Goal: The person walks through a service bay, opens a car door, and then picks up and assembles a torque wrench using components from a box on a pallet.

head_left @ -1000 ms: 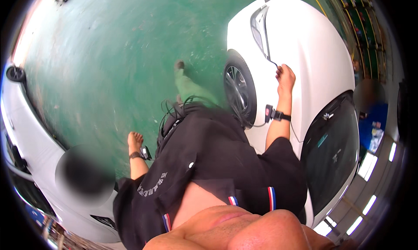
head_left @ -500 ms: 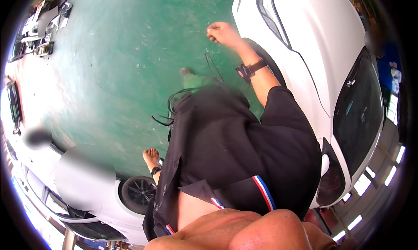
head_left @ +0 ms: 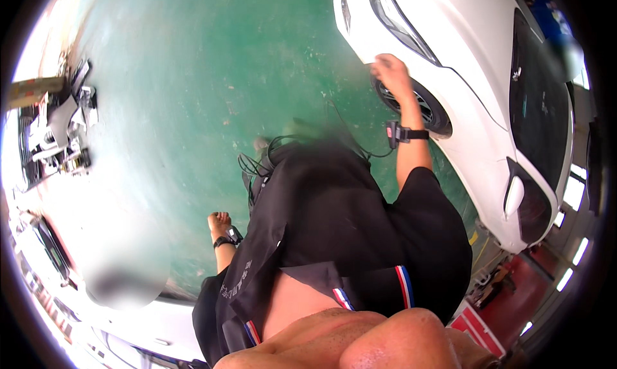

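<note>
Where floor [head_left: 193, 112] showed behind right hand [head_left: 394, 77], white car [head_left: 456, 41] now shows; can't tell grip.

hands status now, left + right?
Left hand: fingers curled; open or closed can't be told, nothing visibly held.
Right hand: fingers bent, overlapping the white car in view; open or closed can't be told, nothing visibly held.
</note>
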Tool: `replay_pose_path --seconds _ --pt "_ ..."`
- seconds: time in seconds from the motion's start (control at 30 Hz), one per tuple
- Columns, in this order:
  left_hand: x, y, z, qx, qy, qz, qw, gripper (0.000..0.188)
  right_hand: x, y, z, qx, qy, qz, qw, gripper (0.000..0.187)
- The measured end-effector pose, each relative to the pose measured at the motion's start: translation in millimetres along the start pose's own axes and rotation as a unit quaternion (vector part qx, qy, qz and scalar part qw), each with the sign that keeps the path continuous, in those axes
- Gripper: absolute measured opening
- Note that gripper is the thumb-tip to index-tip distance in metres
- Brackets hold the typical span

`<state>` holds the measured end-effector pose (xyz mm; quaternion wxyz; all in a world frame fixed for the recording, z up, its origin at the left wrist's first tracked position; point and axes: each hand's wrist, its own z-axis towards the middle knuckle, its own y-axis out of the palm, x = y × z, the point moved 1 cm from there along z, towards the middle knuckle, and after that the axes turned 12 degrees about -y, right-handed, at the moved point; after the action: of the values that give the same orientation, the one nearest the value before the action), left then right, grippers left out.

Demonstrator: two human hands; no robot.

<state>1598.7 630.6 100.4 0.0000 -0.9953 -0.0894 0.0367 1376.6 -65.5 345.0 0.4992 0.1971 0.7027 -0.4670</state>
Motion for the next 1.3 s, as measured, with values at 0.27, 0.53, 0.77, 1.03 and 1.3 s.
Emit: replay_pose_path --seconds 0.27,0.53,0.77,1.03,1.3 --pt "221 157 -20 0.048 0.086 0.163 0.982 0.005 66 -72 -60 0.420 0.180 0.329 0.826 0.010" --pt "362 269 -2 0.078 0.322 0.623 0.708 0.027 102 -7 1 0.489 0.225 0.478 0.694 0.017" --pt "459 394 -21 0.077 0.509 0.853 0.083 0.012 49 55 132 0.440 0.205 0.463 0.741 0.009" --pt "552 562 -18 0.000 0.526 0.836 -0.156 0.012 -7 95 133 0.533 0.243 0.336 0.738 0.014" --pt "653 796 -10 -0.087 0.488 0.854 -0.154 0.017 -50 197 18 0.691 0.231 0.345 0.591 0.011"
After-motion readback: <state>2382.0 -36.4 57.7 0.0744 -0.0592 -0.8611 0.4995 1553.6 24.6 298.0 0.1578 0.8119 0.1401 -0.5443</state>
